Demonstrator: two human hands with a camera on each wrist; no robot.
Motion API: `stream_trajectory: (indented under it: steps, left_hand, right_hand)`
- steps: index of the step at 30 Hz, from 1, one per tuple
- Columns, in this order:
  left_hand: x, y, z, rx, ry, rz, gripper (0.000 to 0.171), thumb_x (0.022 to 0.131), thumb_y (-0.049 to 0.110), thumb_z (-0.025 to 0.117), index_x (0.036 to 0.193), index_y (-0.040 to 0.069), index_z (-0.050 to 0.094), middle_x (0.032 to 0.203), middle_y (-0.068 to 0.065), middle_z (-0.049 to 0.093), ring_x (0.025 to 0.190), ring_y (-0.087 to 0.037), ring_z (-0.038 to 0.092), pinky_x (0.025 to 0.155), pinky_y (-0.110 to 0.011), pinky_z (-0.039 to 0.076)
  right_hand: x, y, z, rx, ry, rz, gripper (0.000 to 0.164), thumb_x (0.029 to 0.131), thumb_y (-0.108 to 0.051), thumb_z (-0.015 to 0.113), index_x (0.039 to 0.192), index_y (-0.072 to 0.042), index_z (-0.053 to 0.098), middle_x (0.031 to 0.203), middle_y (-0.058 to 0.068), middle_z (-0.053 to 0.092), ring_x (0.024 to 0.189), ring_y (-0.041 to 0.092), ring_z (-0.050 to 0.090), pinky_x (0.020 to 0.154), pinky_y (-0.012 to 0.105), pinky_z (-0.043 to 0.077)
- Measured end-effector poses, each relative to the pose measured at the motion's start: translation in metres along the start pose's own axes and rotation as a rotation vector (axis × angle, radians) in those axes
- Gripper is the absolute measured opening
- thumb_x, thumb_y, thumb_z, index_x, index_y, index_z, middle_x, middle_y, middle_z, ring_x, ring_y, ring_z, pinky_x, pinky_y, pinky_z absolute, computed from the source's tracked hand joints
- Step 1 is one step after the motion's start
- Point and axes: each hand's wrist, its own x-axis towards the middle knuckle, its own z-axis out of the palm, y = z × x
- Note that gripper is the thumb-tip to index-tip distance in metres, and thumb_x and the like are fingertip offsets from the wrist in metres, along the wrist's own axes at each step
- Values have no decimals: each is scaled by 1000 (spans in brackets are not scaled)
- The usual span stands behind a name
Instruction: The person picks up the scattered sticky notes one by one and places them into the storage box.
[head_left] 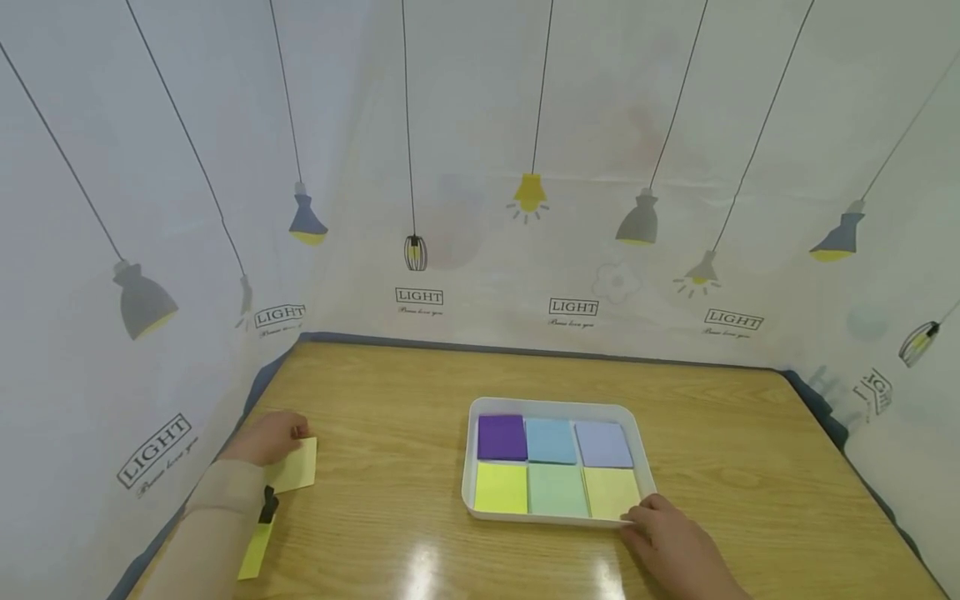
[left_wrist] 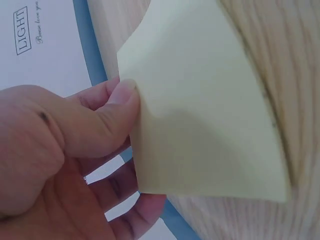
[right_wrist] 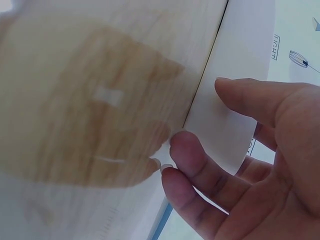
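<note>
At the table's left side my left hand (head_left: 272,439) pinches a pale yellow sticky note (head_left: 298,468). In the left wrist view the thumb (left_wrist: 116,112) lies over one edge of the bent note (left_wrist: 210,120), with fingers behind it. My right hand (head_left: 672,542) holds the near right corner of a white tray (head_left: 550,408). The tray's wall (right_wrist: 240,55) shows beside the thumb in the right wrist view. In the tray, square sticky-note pads lie in two rows: purple (head_left: 502,437), blue (head_left: 551,441) and lavender (head_left: 604,444) behind; bright yellow (head_left: 501,488), green (head_left: 558,491) and pale yellow (head_left: 611,492) in front.
A bright yellow note (head_left: 257,548) lies beside the left forearm, partly hidden, with a small black object (head_left: 267,505) above it. The wooden table (head_left: 390,433) is enclosed on three sides by white sheets (head_left: 480,275) printed with lamps.
</note>
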Motion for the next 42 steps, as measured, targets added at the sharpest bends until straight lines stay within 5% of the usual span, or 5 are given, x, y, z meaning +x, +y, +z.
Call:
stream_trajectory:
  steps: [7, 20, 42]
  left_hand:
    - [5, 7, 0, 34, 3, 20, 14, 80, 2, 57, 88, 9, 65, 93, -11, 66, 79, -22, 55, 71, -47, 49]
    - [9, 33, -1, -55, -39, 136, 9, 87, 2, 51, 83, 9, 55, 78, -1, 53, 65, -15, 42, 59, -34, 38]
    - [30, 73, 2, -9, -68, 141, 12, 92, 5, 46, 92, 9, 58, 87, -3, 60, 69, -14, 46, 63, -33, 44]
  right_hand:
    - [-1, 0, 0, 12, 15, -5, 9, 80, -26, 68, 89, -23, 69, 85, -8, 54, 72, 5, 50, 62, 30, 48]
    - [-1, 1, 1, 3, 38, -22, 9, 80, -26, 67, 88, -22, 69, 83, -9, 53, 71, 6, 51, 63, 30, 49]
    - [-1, 5, 3, -17, 53, -33, 9, 79, -25, 68, 87, -20, 68, 84, -7, 54, 72, 6, 50, 63, 31, 49]
